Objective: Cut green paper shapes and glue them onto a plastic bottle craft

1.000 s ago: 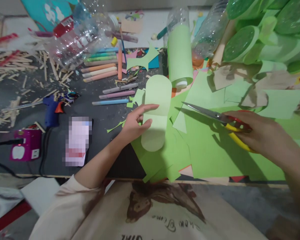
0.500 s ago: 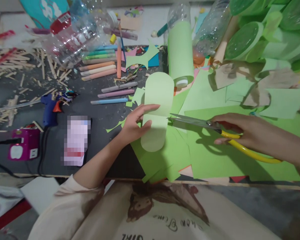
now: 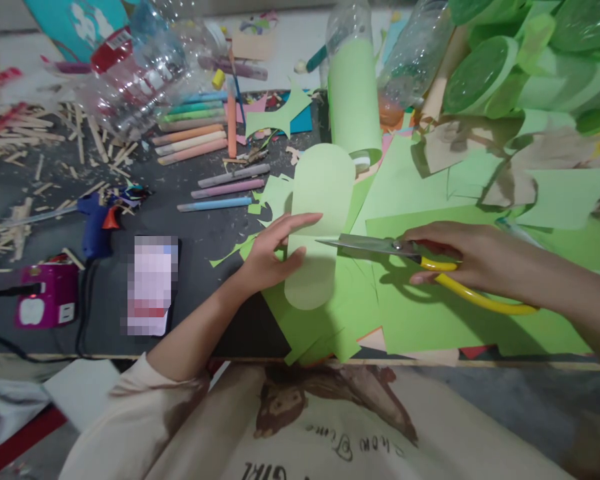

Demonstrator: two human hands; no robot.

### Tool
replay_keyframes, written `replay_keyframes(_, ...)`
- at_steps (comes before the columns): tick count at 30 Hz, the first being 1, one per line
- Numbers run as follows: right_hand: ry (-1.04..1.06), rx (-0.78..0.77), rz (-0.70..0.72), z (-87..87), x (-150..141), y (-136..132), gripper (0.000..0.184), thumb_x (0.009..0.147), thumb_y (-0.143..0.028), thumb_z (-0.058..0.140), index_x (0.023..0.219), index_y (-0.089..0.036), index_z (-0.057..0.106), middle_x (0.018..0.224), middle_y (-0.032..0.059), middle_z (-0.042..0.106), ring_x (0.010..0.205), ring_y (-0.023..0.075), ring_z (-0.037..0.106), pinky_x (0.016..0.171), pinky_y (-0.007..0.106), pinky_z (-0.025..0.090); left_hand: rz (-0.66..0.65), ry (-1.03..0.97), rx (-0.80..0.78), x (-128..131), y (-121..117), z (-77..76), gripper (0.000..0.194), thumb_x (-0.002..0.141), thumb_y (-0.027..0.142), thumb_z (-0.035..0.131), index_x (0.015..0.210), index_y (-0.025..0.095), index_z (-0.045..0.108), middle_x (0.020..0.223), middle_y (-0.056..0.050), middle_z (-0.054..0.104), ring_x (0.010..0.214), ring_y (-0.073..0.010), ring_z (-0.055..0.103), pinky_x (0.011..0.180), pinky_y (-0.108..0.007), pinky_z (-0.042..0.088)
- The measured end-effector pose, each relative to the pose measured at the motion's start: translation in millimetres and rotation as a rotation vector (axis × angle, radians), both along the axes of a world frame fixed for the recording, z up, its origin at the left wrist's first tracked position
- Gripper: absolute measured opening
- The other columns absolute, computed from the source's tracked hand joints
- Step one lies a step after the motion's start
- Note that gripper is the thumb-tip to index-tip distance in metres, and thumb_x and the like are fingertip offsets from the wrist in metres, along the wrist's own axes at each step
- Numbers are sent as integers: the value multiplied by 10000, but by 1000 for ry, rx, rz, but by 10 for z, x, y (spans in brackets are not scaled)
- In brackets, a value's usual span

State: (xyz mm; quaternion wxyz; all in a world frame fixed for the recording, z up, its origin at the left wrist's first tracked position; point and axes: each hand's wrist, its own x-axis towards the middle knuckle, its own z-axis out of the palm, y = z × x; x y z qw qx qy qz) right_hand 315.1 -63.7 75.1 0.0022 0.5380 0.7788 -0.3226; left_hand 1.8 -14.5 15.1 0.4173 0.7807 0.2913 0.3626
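Note:
A long light-green paper piece [image 3: 321,187] with rounded ends has a crease across its middle. My left hand [image 3: 275,253] pinches its left edge between thumb and fingers at that crease. In my right hand [image 3: 445,250] are scissors [image 3: 365,244] with yellow handles. Their blades lie along the crease from the right edge, tips near the middle of the paper, and look nearly closed. Beneath the piece are brighter green sheets [image 3: 355,287] and offcuts.
A bottle wrapped in green paper [image 3: 355,100] lies behind the piece. Felt pens [image 3: 225,187], a phone [image 3: 153,287], a blue glue gun [image 3: 96,223] and wooden sticks [image 3: 25,123] are to the left. Green cups [image 3: 485,77] stand at the back right.
The scissors have moved left, from the paper's right edge to its middle along the crease, and their blades have closed together. My left hand keeps its hold.

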Motion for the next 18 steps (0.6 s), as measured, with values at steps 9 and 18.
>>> replay_keyframes(9, 13, 0, -1, -49, 18, -3, 762, 763, -860, 387, 1086, -234, 680, 819, 74, 694, 613, 196, 588, 516, 276, 443, -11, -30, 41, 4, -5, -7, 361, 961, 285, 554, 1319, 232, 567, 1234, -96, 683, 951, -164, 645, 550, -199, 409)
replay_keyframes(18, 49, 19, 10, -63, -4, -2, 708, 786, -832, 408, 1027, -226, 683, 733, 44, 663, 555, 168, 539, 497, 258, 403, -17, -28, 59, 4, 1, 1, 351, 970, 271, 538, 1317, 222, 559, 1237, -104, 681, 956, -161, 649, 549, -198, 410)
